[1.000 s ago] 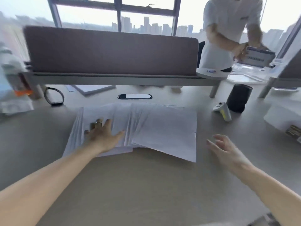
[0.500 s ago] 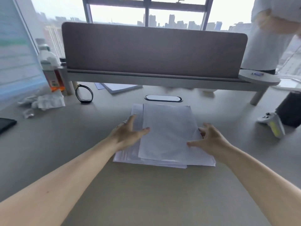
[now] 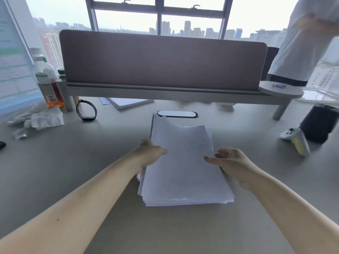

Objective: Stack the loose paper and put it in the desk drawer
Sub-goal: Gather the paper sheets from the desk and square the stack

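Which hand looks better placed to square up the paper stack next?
Probably neither alone: the left hand and the right hand grip opposite side edges of the paper stack, whose edges are uneven.

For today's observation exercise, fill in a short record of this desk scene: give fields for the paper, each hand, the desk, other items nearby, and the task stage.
paper: white sheets gathered in one uneven stack, far end lifted and curling
left hand: grips the stack's left edge
right hand: grips the stack's right edge
desk: grey top, divider panel at the back
nearby: wristband, tissue, controller, bottle
stage: stacked, not yet stowed; no drawer in view
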### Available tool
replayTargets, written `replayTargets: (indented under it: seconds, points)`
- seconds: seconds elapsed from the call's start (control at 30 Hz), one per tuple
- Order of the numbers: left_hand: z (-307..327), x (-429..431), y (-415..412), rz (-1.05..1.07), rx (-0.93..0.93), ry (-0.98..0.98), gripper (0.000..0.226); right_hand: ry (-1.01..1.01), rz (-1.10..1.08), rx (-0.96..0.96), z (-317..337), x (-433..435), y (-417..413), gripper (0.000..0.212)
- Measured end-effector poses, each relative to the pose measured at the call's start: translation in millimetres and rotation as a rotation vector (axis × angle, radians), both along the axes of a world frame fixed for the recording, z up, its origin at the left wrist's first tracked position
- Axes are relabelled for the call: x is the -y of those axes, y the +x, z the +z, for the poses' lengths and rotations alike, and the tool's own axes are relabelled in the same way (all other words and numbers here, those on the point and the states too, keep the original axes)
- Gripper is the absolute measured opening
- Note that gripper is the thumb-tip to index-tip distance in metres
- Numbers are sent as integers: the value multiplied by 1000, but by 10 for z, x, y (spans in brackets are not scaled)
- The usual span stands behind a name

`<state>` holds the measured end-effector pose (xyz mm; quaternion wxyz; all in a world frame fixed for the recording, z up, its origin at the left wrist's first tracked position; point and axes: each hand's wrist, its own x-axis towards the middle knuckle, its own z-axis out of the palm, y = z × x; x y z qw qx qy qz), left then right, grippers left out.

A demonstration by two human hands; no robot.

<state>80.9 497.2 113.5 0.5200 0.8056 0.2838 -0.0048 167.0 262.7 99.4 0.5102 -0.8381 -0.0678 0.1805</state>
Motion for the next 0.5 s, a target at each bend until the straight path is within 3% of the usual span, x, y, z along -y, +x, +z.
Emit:
replayTargets:
  seconds: [0.1,0.2,0.33,0.43,0.5]
  points:
    - [-25,105,-4,-138,123,-51,53,-12,30,-3,-42,7,-65,42]
    - [-5,206,-79,-156,304,62,61,27,-4,-8,-17,36,-81,38]
    - [185,171,-327,-53,626,71,59,268,-101,39,129,42,-147,80]
    - [521,120,-530,-31,885,53,55,565,-36,214,494,-85,-277,37]
    - [710,99,-646,-45,972,85,51,673,33,387,718,-148,-455,28]
